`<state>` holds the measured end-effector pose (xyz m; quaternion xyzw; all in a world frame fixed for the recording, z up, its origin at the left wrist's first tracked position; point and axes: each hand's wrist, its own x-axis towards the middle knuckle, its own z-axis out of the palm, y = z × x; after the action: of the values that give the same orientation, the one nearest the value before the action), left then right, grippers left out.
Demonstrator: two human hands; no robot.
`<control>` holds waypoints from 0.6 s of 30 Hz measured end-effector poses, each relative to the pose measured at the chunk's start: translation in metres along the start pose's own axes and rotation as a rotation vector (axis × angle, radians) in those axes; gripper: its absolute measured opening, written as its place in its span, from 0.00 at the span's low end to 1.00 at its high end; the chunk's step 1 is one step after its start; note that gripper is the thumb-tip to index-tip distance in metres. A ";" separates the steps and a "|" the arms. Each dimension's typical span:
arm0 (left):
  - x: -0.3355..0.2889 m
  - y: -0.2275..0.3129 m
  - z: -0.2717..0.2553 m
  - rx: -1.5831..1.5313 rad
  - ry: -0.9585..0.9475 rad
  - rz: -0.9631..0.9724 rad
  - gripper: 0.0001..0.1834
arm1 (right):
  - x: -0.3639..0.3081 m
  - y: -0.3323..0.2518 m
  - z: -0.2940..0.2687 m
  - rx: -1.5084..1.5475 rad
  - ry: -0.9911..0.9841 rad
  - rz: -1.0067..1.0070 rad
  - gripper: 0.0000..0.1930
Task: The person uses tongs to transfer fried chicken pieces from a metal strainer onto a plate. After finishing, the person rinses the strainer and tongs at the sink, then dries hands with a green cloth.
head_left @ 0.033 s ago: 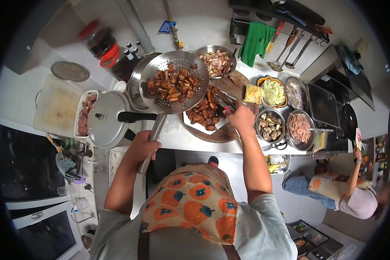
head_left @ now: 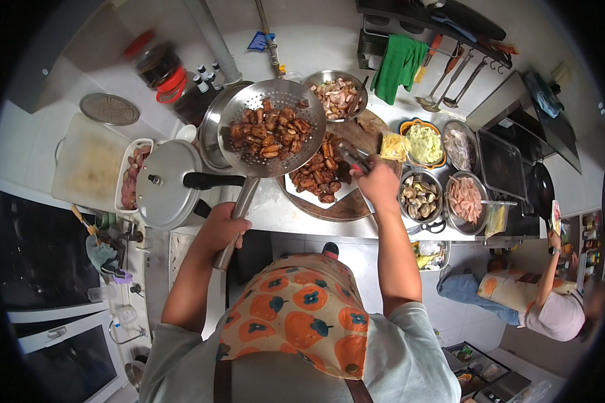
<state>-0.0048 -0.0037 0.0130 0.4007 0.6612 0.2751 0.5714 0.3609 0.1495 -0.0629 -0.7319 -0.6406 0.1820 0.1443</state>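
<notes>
My left hand (head_left: 223, 228) is closed round the long metal handle of a perforated skimmer (head_left: 238, 111). Pieces of browned, glazed meat (head_left: 272, 132) lie in its bowl, held above the counter's back left. My right hand (head_left: 378, 181) grips what looks like a pair of tongs (head_left: 356, 156), dark and smeared by motion. Their tips are over more browned meat (head_left: 316, 178) heaped on a white plate (head_left: 346, 191). The plate rests on a round wooden chopping board (head_left: 376, 134), and the skimmer's rim hides part of the heap.
A grey pressure cooker (head_left: 171, 188) with a black handle stands left. Bowls of sliced meat (head_left: 339, 94), cabbage (head_left: 423, 142), clams (head_left: 420, 195) and pink strips (head_left: 465, 198) surround the board. Scissors (head_left: 427, 228) lie at the counter edge. Another person (head_left: 517, 295) works at right with a wok (head_left: 539, 181).
The tongs' arms were spread apart before; now they look closer together and blurred. My right hand has shifted slightly to the right. The skimmer has barely moved.
</notes>
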 end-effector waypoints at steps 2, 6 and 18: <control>0.000 -0.005 0.002 0.006 -0.013 0.015 0.10 | -0.009 -0.004 -0.023 0.154 0.107 0.020 0.34; 0.004 -0.016 0.009 0.075 -0.027 -0.003 0.10 | -0.021 -0.025 -0.064 0.215 -0.021 -0.155 0.37; 0.023 -0.015 0.055 0.161 0.006 -0.017 0.09 | -0.002 -0.096 -0.013 -0.338 -0.146 -0.245 0.31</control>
<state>0.0456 0.0024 -0.0222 0.4387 0.6865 0.2174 0.5376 0.2810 0.1609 -0.0087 -0.6473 -0.7549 0.1058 -0.0061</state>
